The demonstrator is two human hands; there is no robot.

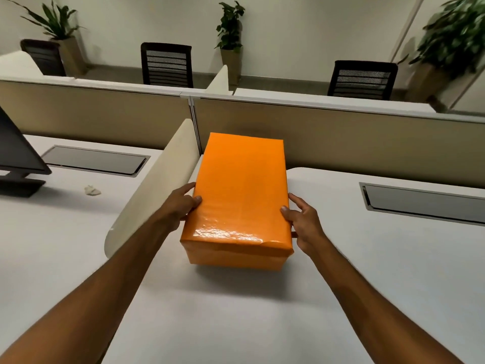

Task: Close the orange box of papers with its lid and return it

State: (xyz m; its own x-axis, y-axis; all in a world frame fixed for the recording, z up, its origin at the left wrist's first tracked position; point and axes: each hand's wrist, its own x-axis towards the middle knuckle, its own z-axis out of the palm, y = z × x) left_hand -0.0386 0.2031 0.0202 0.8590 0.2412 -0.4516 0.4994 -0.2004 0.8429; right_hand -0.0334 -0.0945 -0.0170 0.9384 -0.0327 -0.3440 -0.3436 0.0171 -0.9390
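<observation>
An orange box (237,195) is sitting in the middle of the frame on a white desk (236,311), with its orange lid (240,185) already covering the top. The lid's near right corner is looking slightly creased, and the glossy top is catching light along the near edge. The far end of the box is lying close to the beige partition (341,143) running across the frame.

The left hand (181,206) is pressing against the left side of the box, thumb lying over the lid's top edge and fingers spreading along the side. The right hand (301,222) is doing the same on the right side, thumb touching the lid's edge, fingers curling down the side. Both hands are clasping the box between them; whether it is being lifted off the desk is unclear.

A curved cream divider (154,185) is standing just left of the left hand. At the left edge of the frame, a dark monitor (18,151) is showing, with a crumpled scrap (92,190) lying near it.
</observation>
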